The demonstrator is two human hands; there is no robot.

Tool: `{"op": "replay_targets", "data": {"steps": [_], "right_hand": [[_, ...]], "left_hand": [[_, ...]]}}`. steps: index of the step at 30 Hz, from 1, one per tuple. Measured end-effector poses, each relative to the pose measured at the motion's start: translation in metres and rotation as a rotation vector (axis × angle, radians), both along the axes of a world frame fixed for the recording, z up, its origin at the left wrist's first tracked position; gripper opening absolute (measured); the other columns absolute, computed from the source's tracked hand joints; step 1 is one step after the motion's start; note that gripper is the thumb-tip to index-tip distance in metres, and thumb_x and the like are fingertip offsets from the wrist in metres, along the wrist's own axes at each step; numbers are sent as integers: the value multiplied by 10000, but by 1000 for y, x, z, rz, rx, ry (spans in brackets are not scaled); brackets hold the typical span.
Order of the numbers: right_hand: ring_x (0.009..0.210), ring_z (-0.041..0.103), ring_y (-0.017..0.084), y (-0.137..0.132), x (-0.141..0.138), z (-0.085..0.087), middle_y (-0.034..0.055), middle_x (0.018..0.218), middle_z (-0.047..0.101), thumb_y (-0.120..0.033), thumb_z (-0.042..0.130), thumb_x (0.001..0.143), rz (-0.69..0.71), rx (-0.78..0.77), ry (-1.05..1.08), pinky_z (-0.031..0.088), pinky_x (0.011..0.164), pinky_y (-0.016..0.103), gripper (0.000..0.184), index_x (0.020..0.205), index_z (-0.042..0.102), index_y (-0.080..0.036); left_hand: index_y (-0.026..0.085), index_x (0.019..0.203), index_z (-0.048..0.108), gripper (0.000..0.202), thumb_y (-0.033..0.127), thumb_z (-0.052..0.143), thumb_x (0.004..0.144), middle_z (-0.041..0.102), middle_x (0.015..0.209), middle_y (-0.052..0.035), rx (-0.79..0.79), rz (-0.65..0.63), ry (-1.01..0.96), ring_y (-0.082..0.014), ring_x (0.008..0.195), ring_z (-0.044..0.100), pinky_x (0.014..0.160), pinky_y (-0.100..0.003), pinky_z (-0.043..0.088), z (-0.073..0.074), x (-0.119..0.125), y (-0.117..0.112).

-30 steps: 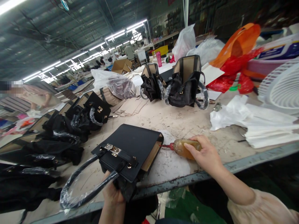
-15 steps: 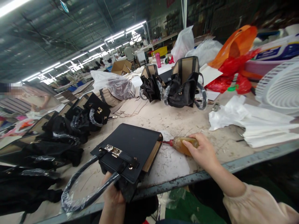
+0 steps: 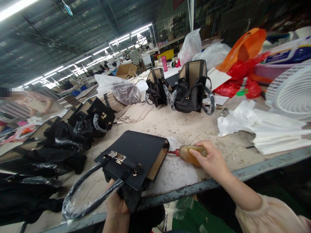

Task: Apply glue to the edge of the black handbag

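Observation:
A black handbag (image 3: 136, 155) with a gold clasp lies flat near the front edge of the worktable (image 3: 175, 126), its plastic-wrapped handle (image 3: 87, 194) pointing toward me. My left hand (image 3: 116, 204) grips the bag's near end from below, fingers closed round it. My right hand (image 3: 211, 160) is wrapped round an amber glue bottle (image 3: 190, 153) with a red nozzle. The nozzle tip touches the bag's open side, where tan lining board shows.
Two upright black bags (image 3: 191, 85) stand at the back. More black bags (image 3: 80, 124) lie in a row on the left. White plastic sheets (image 3: 262, 124), a white fan grille (image 3: 291, 89), red and orange bags (image 3: 243, 61) fill the right. Another person (image 3: 36, 100) is far left.
The bottle's nozzle has stayed at the bag's open side, with only small shifts of my right hand. My left hand keeps its hold on the bag.

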State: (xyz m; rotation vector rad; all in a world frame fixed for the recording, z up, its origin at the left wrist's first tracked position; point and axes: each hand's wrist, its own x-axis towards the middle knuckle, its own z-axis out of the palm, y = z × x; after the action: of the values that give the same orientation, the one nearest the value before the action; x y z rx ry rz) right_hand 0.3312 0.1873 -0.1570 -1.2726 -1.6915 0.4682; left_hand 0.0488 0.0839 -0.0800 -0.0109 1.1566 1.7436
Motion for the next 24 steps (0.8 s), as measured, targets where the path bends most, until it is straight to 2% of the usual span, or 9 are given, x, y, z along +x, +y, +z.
{"op": "replay_targets", "data": {"steps": [5,8,11,16,20,24], "right_hand": [[982,564,269,6,-3,-1,99,1027,546,-288,591,903,82,240,-121,513,844,454,99,971,578,-218],[1002,564,265,3,-4,-1,109,1080,526,-250,575,916,132,316,-169,531,839,459,101,1013,581,-221],[1041,558,274,1,-5,-2,120,1129,515,-224,560,922,172,367,-204,541,841,467,140,1060,587,-230],[1036,555,271,1,-8,1,120,1110,513,-222,557,925,196,356,-165,540,854,477,131,1054,582,-224],[1009,557,267,-1,-14,3,117,1072,520,-227,537,929,243,299,-116,536,843,467,107,1027,578,-212],[974,568,269,-7,-19,-2,106,1034,549,-280,552,922,272,225,-57,530,827,456,98,991,586,-219]], "left_hand": [[294,1142,686,468,37,408,867,772,794,-2,-62,71,-5,-230,714,739,767,-341,618,10,1,1],[252,1120,687,476,7,383,849,763,732,-13,-70,86,-34,-216,658,733,750,-324,616,16,2,3],[192,1098,685,429,8,408,827,741,654,-34,-90,115,-16,-207,598,720,675,-295,617,23,3,5],[153,1052,683,403,-11,426,788,709,588,-22,-127,104,48,-171,452,662,611,-284,610,47,5,9],[106,1024,676,355,5,432,787,724,631,-64,-194,84,65,-196,489,679,622,-321,614,69,4,11],[102,972,667,302,17,449,781,727,646,-72,-219,32,111,-203,496,682,567,-310,609,85,4,9]]}}
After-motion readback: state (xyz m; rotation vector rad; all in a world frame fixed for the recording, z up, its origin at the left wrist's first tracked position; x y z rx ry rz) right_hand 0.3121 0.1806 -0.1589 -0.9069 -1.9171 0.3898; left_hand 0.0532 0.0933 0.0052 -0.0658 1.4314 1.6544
